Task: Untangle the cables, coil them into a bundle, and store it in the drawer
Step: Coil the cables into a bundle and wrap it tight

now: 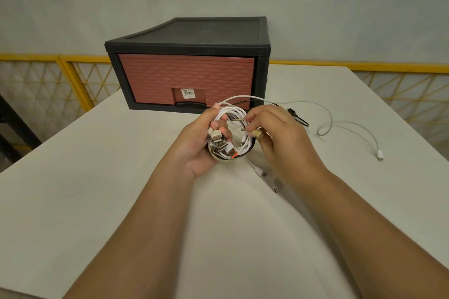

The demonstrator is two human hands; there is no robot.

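Head-worn, forward-down, close, toward the drawer (187, 75)

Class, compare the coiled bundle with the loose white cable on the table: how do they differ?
The bundle is wound in loops; the loose cable trails in open curves. The bundle is gripped by the left hand; the loose cable lies on the table. Both include white cable.

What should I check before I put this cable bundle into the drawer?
1. Left hand grips the coil: ok.
2. Right hand holds a plug end at the coil: ok.
3. Loose white cable wound in: not ok, it trails across the table.
4. Black cable wound in: not ok, its end lies on the table.
5. Drawer open: not ok, shut.
6. Tangles inside the coil gone: cannot tell.
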